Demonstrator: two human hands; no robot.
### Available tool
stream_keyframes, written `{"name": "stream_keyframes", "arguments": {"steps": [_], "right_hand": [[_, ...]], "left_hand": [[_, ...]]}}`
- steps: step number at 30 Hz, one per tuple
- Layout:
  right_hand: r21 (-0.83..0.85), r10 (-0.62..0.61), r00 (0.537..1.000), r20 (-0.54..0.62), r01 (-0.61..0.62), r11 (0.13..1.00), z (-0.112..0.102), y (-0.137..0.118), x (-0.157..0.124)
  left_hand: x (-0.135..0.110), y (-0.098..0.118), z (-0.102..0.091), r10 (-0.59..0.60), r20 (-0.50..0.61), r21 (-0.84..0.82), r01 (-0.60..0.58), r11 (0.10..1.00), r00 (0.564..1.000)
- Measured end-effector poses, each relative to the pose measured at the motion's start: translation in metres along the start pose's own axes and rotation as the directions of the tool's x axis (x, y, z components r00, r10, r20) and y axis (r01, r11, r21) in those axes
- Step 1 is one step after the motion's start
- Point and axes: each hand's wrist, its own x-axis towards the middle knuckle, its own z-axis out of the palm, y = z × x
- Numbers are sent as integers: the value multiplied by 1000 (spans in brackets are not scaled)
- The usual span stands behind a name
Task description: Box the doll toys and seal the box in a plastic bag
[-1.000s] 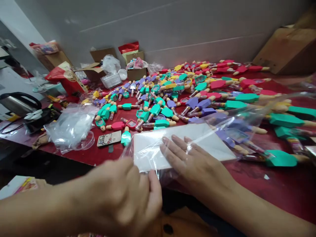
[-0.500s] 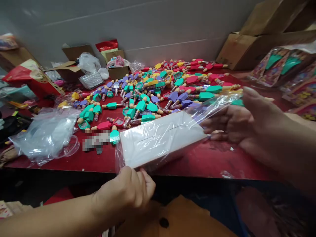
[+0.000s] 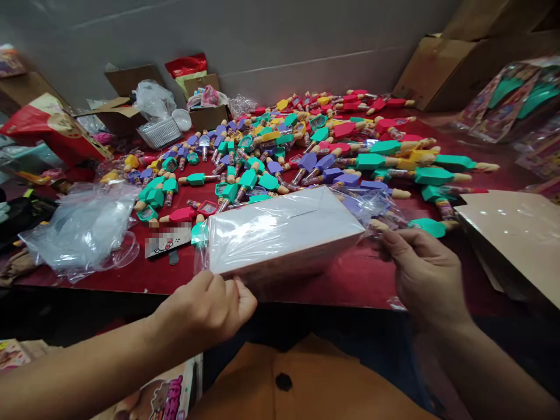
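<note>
A white box (image 3: 284,227) in a clear plastic bag lies tilted between my hands, over the front edge of the red table (image 3: 367,280). My left hand (image 3: 214,306) is closed on the box's near left corner, gripping it through the plastic. On the other side, my right hand (image 3: 424,268) pinches the loose end of the clear bag (image 3: 371,201), which stretches out past the box's right end. Behind the box spreads a heap of small toys (image 3: 249,178) in green, purple, red and yellow, with peach tips and clear tubes.
Empty clear bags (image 3: 83,233) lie at the left, beside a patterned card (image 3: 168,240). Small open cartons (image 3: 118,116) stand at the back left. Large cardboard boxes (image 3: 437,70) and packed toys (image 3: 507,99) are at the right, near a beige cardboard sheet (image 3: 516,233).
My right hand has come down and inward, from spread fingers beside the bag to a pinch on its end. The box has tipped a little, showing more of its near side.
</note>
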Motion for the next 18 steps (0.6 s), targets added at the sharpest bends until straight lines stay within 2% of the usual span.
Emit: {"name": "stream_keyframes", "arguments": {"steps": [3, 7, 8, 9, 10, 11, 12, 13, 14, 15, 16, 17, 18], "right_hand": [[34, -76, 984, -159, 82, 996, 30, 15, 3], [31, -154, 956, -249, 167, 985, 57, 24, 8], [35, -162, 954, -252, 177, 984, 60, 24, 8], [39, -166, 953, -255, 182, 983, 62, 24, 9], [42, -167, 952, -257, 184, 982, 63, 24, 9], [40, -167, 952, -255, 184, 982, 63, 24, 8], [35, -170, 952, -255, 185, 982, 63, 24, 8], [25, -173, 952, -252, 185, 982, 62, 24, 8], [11, -175, 954, -245, 183, 983, 61, 24, 7], [-1, -174, 955, -239, 179, 984, 61, 25, 7], [-8, -171, 956, -239, 174, 985, 60, 25, 7], [-9, -166, 954, -249, 169, 986, 61, 27, 6], [-4, -157, 952, -261, 162, 987, 61, 28, 7]], "left_hand": [[-8, -7, 4, -55, -70, -20, 53, 998, 996], [-26, -14, 15, -127, -181, -123, 106, 987, 975], [-30, -12, 19, -182, -215, -130, 157, 979, 960], [-35, -8, 23, -281, -264, -144, 250, 957, 923], [-38, -2, 27, -425, -318, -194, 380, 904, 848], [-41, 5, 30, -598, -348, -301, 518, 801, 722], [-44, 13, 33, -769, -320, -460, 619, 637, 554], [-45, 20, 34, -905, -206, -636, 651, 414, 373], [-46, 27, 33, -975, -19, -768, 621, 155, 220], [-47, 32, 32, -972, 197, -819, 566, -93, 125], [-47, 35, 29, -919, 387, -798, 526, -295, 72], [-48, 37, 26, -854, 520, -742, 514, -431, 33], [-48, 37, 24, -807, 590, -688, 521, -505, -3]]}}
